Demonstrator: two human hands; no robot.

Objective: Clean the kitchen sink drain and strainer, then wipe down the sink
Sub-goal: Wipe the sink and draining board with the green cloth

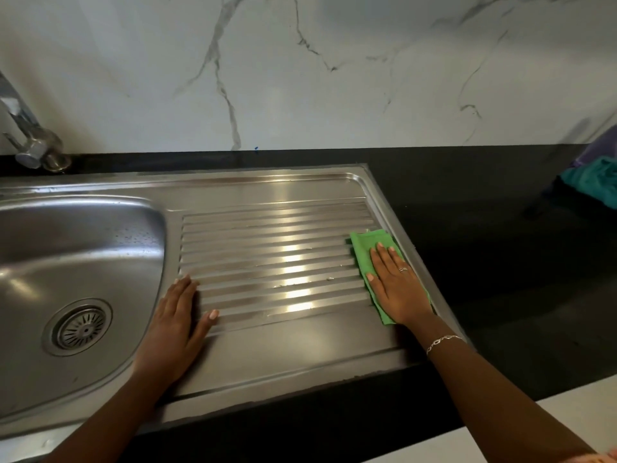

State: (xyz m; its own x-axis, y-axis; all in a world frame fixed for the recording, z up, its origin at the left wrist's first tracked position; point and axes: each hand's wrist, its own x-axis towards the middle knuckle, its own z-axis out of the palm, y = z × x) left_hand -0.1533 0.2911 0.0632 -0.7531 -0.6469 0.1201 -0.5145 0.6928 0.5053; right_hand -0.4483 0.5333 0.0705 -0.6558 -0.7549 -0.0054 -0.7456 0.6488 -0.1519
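A stainless steel sink (66, 248) fills the left side, with its round slotted strainer (80, 328) seated in the drain. To its right lies the ribbed drainboard (273, 255), with a few small specks on the ridges. My right hand (394, 279) presses flat, fingers straight, on a folded green cloth (365, 243) at the drainboard's right edge. My left hand (177, 325) rests flat on the steel between the basin and the ribs, holding nothing.
A chrome tap (33, 142) stands at the back left. Black countertop (500, 228) surrounds the sink, with teal and purple cloth items (594, 175) at the far right. A white marble-patterned wall (300, 68) runs behind.
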